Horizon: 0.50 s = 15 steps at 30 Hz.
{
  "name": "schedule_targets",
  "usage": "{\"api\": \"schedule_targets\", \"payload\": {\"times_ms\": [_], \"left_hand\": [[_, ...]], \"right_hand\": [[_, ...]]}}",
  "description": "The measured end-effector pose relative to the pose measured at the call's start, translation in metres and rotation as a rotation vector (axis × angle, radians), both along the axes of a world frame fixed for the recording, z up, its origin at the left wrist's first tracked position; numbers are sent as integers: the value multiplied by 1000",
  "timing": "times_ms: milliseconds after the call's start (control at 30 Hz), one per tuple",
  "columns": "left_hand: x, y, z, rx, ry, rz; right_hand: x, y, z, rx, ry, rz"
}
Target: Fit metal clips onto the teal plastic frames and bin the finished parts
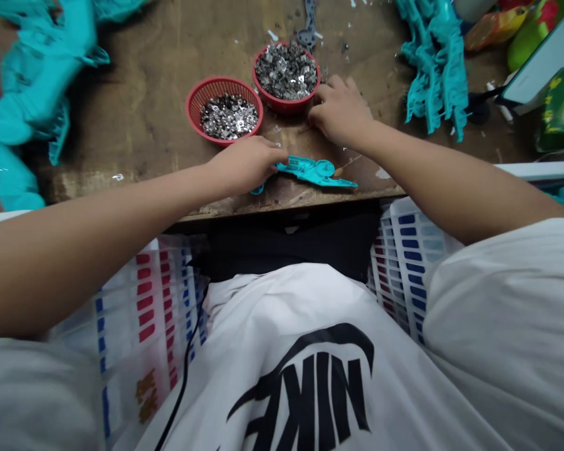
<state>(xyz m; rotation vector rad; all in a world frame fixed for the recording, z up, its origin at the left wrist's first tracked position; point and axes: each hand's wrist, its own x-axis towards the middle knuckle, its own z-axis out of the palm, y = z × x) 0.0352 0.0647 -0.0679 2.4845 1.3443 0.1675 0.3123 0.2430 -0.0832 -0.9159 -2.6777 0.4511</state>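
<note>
My left hand [250, 164] is closed on one end of a turquoise plastic part [317, 170], which lies flat near the table's front edge. The part has a round disc-like boss and a pointed end toward the right. My right hand [342, 114] is beside the right rim of a red basket [287, 105] heaped with small metal pieces. Its fingers are curled down close to the tabletop, and their tips are partly hidden, so anything between them cannot be made out. Left of that stands a second red basket [193, 103] holding small shiny metal clips.
Turquoise plastic parts pile up on the left [42, 81] and at the right [437, 69] of the wooden table [145, 119]. A grey part [308, 25] lies behind the baskets. White plastic crates [155, 313] flank my lap, and a black cable [187, 376] hangs at the left.
</note>
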Motion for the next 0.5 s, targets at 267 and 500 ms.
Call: {"api": "schedule_targets", "payload": {"times_ms": [267,500], "left_hand": [[10,-20,60,68,39,356],[6,-8,26,2,158,26]], "right_hand": [[-21,-69,68,36,-240,85],[-30,-87,23,-181,-285,47]]}}
